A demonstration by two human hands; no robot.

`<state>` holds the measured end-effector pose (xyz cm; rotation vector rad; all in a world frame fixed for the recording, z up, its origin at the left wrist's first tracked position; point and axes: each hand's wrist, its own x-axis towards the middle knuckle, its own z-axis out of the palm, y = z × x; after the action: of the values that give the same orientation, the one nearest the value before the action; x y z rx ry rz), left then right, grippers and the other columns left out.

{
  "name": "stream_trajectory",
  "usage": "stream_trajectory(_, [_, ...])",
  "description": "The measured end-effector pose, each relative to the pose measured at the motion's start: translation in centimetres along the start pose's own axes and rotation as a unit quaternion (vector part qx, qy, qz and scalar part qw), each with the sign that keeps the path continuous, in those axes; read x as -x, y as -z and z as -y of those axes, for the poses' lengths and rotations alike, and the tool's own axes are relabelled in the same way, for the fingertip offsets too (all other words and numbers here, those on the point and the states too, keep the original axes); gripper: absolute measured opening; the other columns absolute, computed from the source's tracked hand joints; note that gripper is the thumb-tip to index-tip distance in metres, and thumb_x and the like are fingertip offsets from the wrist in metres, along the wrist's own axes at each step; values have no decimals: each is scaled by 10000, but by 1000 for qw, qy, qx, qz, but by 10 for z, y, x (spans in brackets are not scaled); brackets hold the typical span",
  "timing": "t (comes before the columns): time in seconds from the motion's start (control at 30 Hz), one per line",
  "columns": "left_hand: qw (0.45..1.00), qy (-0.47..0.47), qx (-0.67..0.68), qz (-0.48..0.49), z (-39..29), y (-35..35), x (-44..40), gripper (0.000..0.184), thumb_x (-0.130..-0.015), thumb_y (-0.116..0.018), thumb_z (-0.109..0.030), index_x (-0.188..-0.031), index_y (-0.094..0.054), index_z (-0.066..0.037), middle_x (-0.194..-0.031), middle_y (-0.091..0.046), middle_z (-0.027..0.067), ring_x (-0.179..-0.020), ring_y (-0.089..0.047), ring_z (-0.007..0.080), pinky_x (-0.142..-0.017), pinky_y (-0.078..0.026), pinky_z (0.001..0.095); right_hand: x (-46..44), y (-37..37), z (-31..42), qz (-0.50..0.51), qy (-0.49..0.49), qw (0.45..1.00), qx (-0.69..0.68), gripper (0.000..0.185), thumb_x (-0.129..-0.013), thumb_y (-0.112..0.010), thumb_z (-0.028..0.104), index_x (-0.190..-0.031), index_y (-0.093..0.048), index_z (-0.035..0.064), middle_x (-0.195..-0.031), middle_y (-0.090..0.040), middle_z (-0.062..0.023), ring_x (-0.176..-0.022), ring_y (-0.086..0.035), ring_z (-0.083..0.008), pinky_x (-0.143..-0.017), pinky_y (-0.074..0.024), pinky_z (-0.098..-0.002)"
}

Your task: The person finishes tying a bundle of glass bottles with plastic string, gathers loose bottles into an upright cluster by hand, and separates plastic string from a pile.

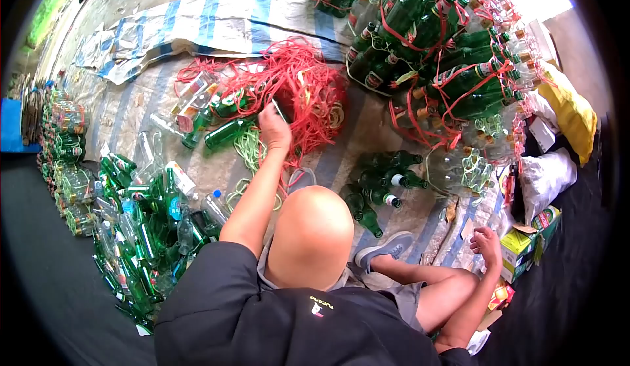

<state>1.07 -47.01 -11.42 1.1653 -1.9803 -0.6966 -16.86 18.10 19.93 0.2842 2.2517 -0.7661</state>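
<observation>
Left hand (275, 130) at near edge of red string heap (318, 110), fingers curled by a thin shiny edge, can't tell if grip actually holds it; green bottle (226, 134) lies just left of heap, both on striped sheet (331, 166). Right hand (486, 244) well right of and nearer the person than heap, grip loosely half-open, beside green carton (516, 258). Tied bottle bundles (403, 15) right of heap, loose bottle pile (149, 231) left and nearer the person.

Strings (318, 107) are red, many bottles (226, 134) green, tarp (260, 15) striped blue-white.
</observation>
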Motion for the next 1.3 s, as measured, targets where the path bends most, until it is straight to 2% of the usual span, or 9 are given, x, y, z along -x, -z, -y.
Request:
stream_trajectory(0.13, [960, 228, -107, 120, 80, 25, 47, 153, -850, -619, -69, -977, -690, -20, -870, -719, 183, -836, -696, 371, -786, -533, 474, 0, 1, -1, -6, 4, 1000, 8, 277, -987, -571, 147, -1189, -622, -35, -851, -690, -91, -657, -651, -148, -564, -504, -273])
stream_trajectory(0.23, [842, 425, 161, 292, 67, 24, 73, 256, -816, -713, -127, -1031, -695, 12, -923, -741, 185, -819, -726, 299, -766, -551, 449, 1, -3, 7, -9, 10, 1000, 16, 280, -987, -568, 148, -1192, -621, -35, -850, -690, -91, -658, -652, -150, -569, -505, -278])
stream_trajectory(0.37, [927, 279, -133, 215, -2, 28, 81, 220, -802, -621, -181, -951, -637, -19, -952, -713, 219, -946, -686, 409, -825, -536, 512, 7, -6, 18, -7, 16, 1000, 18, 288, -987, -568, 155, -1199, -621, -32, -844, -688, -89, -664, -652, -150, -575, -504, -280])
stream_trajectory(0.47, [920, 57, -103, 373, -40, 35, 98, 176, -828, -597, -195, -897, -644, -39, -959, -708, 212, -937, -694, 397, -823, -544, 515, 3, 0, 17, -24, 15, 1000, 7, 288, -988, -568, 159, -1208, -620, -20, -859, -690, -89, -672, -650, -147, -578, -501, -274])
stream_trajectory(0.57, [802, 50, 12, 595, -12, 13, 125, 231, -853, -612, -203, -939, -719, -17, -940, -744, 201, -890, -730, 355, -804, -574, 483, 6, 10, 10, -38, 29, 998, -30, 301, -996, -591, 197, -1224, -610, 1, -864, -683, -64, -667, -639, -133, -571, -488, -266])
stream_trajectory(0.63, [790, 313, 48, 524, 12, -1, 127, 246, -873, -587, -189, -893, -744, -1, -886, -757, 189, -779, -747, 320, -731, -598, 472, 10, 36, 0, -106, 52, 989, -88, 299, -997, -613, 196, -1240, -603, 21, -902, -681, -50, -700, -633, -119, -596, -488, -254])
stream_trajectory(0.77, [814, 290, -19, 503, 55, -30, 122, 277, -890, -642, -269, -930, -704, -1, -830, -707, 133, -680, -710, 265, -618, -583, 411, 97, 80, 12, -439, 307, 728, -428, 218, -1006, -620, 127, -1195, -636, 20, -910, -648, -16, -722, -585, -100, -632, -476, -260])
stream_trajectory(0.9, [779, 458, 75, 421, 61, -41, 117, 416, -875, -753, -377, -1028, -644, -6, -858, -639, 92, -663, -665, 237, -542, -547, 350, 200, 111, -27, -238, 479, 527, -660, 120, -985, -591, 57, -1080, -625, -9, -761, -603, -23, -623, -550, -121, -596, -454, -283])
stream_trajectory(1.3, [757, 409, 1, 509, 83, 110, 173, 462, -914, -733, -404, -1105, -632, 4, -927, -652, 97, -714, -668, 240, -557, -554, 352, 178, -20, -329, -445, -24, 503, -740, 203, -976, -581, 122, -784, -515, 115, -583, -428, 34, -475, -386, -103, -463, -364, -268])
